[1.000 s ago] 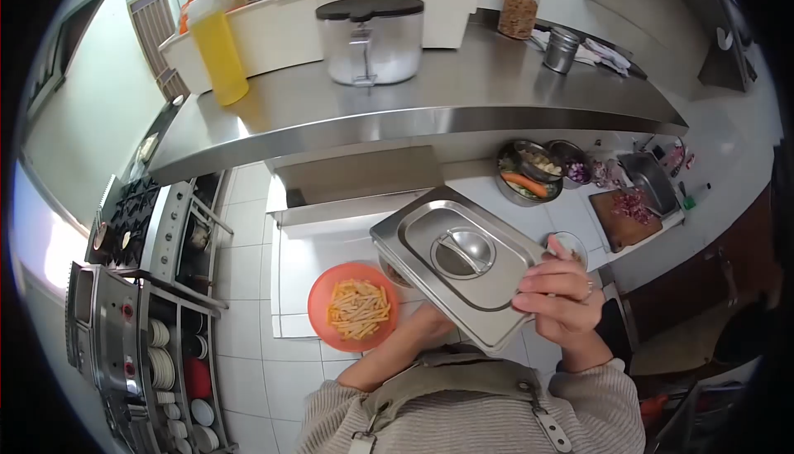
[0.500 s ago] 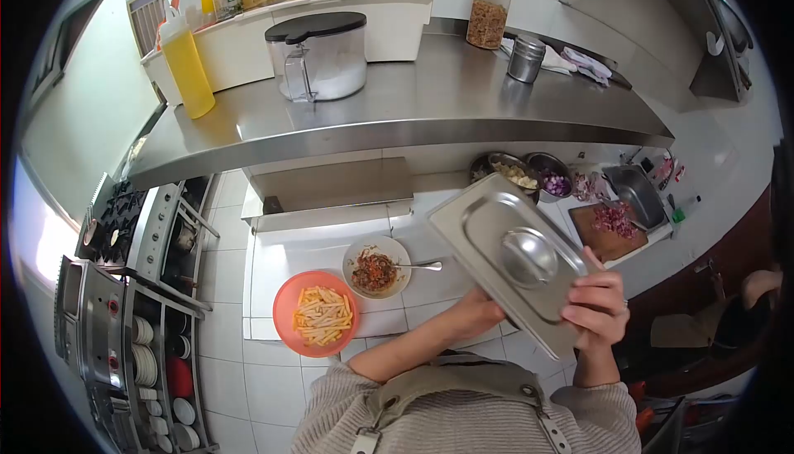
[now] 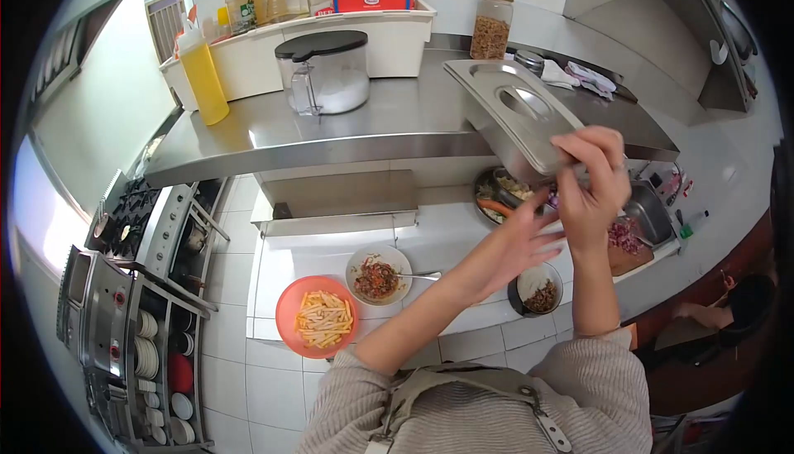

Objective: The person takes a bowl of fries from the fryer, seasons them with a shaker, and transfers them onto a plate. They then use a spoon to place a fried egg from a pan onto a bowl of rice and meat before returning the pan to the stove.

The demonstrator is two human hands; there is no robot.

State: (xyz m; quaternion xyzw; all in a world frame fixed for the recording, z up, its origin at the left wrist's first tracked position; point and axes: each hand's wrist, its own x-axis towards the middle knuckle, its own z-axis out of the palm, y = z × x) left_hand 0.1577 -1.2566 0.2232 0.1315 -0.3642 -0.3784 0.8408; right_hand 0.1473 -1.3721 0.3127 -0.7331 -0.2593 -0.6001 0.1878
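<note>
A lidded steel container [image 3: 517, 115] is tilted over the right part of the steel shelf. My right hand [image 3: 594, 177] grips its near right corner. Just below it, my left hand [image 3: 521, 247] has its fingers spread and holds nothing. On the white counter, a red plate [image 3: 289, 334] holds pale yellow sticks like fries. Beside it stands a white bowl [image 3: 404, 290] of chopped reddish food with a spoon. A dark-rimmed bowl [image 3: 538, 274] with white and brown food sits below my left hand.
The steel shelf [image 3: 413, 115] carries a clear tub [image 3: 331, 82], a yellow oil bottle [image 3: 203, 82] and a jar [image 3: 491, 28]. Beneath its right end are vegetable bowls, a cutting board [image 3: 624, 260] and a sink [image 3: 649, 214]. A stove [image 3: 165, 214] stands left; another person [image 3: 719, 313] is far right.
The container has moved up and away, onto shelf level, with my right hand. My left hand has come off it and opened. The dark-rimmed bowl now shows.
</note>
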